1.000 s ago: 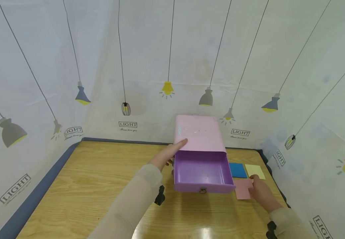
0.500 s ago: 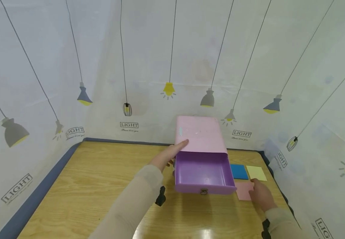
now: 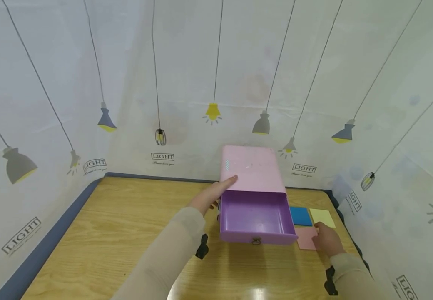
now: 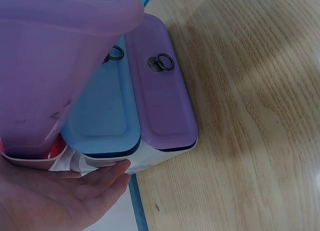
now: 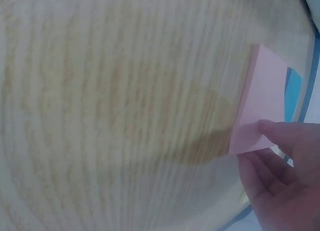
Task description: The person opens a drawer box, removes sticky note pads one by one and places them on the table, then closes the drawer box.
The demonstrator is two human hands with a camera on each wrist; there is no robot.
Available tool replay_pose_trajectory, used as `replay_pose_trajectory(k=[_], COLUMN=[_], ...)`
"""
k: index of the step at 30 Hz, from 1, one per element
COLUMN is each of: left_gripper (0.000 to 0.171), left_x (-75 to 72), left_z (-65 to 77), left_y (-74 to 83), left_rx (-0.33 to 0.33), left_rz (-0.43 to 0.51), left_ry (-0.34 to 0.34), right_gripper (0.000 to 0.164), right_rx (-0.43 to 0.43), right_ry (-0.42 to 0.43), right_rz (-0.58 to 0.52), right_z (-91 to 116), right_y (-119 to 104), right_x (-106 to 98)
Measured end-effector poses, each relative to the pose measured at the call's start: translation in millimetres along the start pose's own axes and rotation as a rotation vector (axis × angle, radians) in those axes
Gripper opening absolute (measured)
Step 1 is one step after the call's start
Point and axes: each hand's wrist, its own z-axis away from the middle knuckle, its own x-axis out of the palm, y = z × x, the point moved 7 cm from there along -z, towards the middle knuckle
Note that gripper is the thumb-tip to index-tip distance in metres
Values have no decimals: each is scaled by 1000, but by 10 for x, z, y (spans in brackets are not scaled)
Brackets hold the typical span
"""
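A small drawer cabinet with a pink top (image 3: 252,168) stands at the back of the table, its purple top drawer (image 3: 255,212) pulled out with nothing visible inside. My left hand (image 3: 212,193) rests on the cabinet's near left corner, thumb on top and fingers extended along the side. In the left wrist view, a blue drawer (image 4: 105,108) and a lower purple drawer (image 4: 162,96), each with a ring pull, are pushed in. Right of the cabinet, my right hand (image 3: 328,239) pinches the right edge of a pink sticky note pad (image 5: 262,98), thumb on its face and fingers at its edge.
Behind the pink pad lie a blue sticky note pad (image 3: 300,216) and a yellow sticky note pad (image 3: 322,218). The wooden table (image 3: 126,233) ends at a cloth backdrop (image 3: 186,83) printed with hanging lamps. The open drawer juts out toward the front.
The right forearm has swung left, and the right hand has shifted slightly around the pink pad's edge. The left hand stays on the cabinet. The head view has shifted a little.
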Motion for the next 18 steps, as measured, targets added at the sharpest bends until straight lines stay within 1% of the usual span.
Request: replay_pose_trajectory(k=[3,9,13,18], left_gripper=[105,109,109,107], left_x=[3,2,0,3], left_z=[1,-58,-76,-76], left_y=[4,-16,-13,-3], left_rx=[7,9,6,9], left_rz=[0,-9,-22,-33], left_ry=[-2,-1,-1,-3], right_gripper=[44,43,41,37], right_rx=[5,-21,-37,-56], right_ry=[-13,-11,-10,15], right_rz=[0,13,26,57], right_z=[-39,-99,-95,-38], right_y=[24,33,-5,-96], right_x=[6,1,-15,-63])
